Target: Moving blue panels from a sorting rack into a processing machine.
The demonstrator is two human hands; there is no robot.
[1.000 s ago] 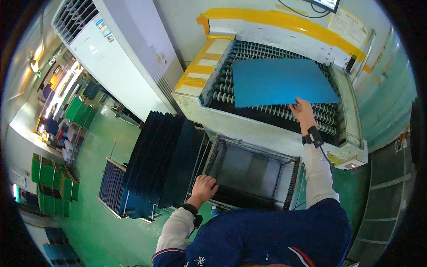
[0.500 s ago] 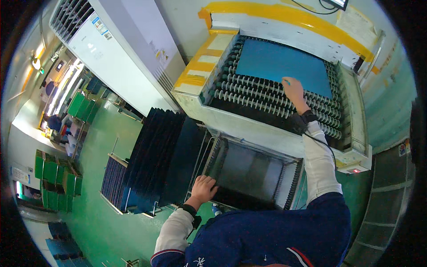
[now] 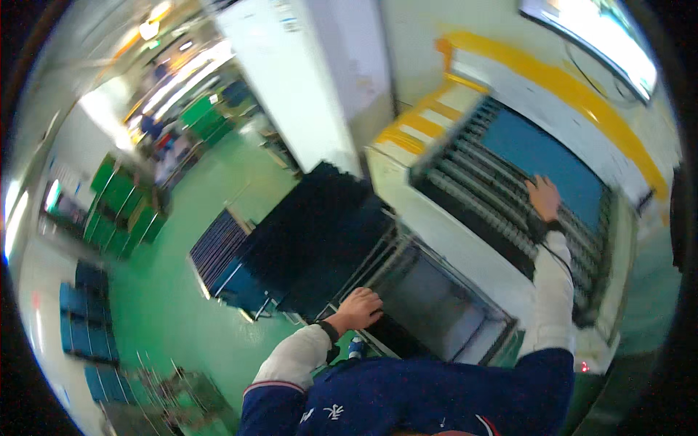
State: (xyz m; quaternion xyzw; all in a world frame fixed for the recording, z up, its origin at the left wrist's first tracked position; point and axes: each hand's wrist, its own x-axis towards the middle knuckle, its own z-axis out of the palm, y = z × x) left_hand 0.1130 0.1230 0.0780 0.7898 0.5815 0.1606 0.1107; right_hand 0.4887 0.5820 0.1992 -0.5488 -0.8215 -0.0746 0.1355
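Note:
A flat blue panel [image 3: 542, 149] lies on the rows of rollers of a white roller conveyor [image 3: 389, 156] at the right. Over the rollers, by the panel's near edge, is my right hand [image 3: 544, 198], its fingers stretched out and holding nothing; whether they touch the panel is unclear. My left hand [image 3: 360, 309] rests closed on the near left edge of a metal rack [image 3: 476, 285] in front of me, fingers curled over its rim. Inside the rack is a greyish sheet-like surface [image 3: 429, 298]. Dark wristbands circle both wrists, and a cord runs along my right forearm.
Left of the rack stands a dense row of dark upright panels [image 3: 320, 232], with another rack of thin panels [image 3: 220, 245] beside it. A tall white cabinet [image 3: 291, 80] rises behind. Green crates [image 3: 120, 196] and blue crates [image 3: 83, 312] line the left. A screen [image 3: 600, 36] hangs upper right.
The view has swung left, so the conveyor and racks appear tilted and shifted right. My right fingers, curled before, are straighter now. My left hand remains at the rack's edge.

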